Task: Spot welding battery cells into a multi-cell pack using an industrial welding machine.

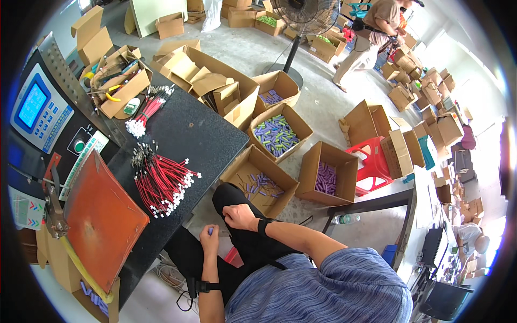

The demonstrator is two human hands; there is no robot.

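My left hand is closed above my lap, with the end of a small purple battery cell showing at its fingertips. My right hand is curled up over my knee, apart from the left; what its fingers hold, if anything, is hidden. Just beyond my knee, an open carton contains scattered purple cells. On the black worktop to my left lies a fanned pile of red wire leads with white connectors. A tied bundle of similar leads lies behind it.
A machine with a blue screen and an orange sheet stand at the left. Cartons of green and purple cells and purple cells sit ahead, beside a red stool. Farther off are a fan and another person.
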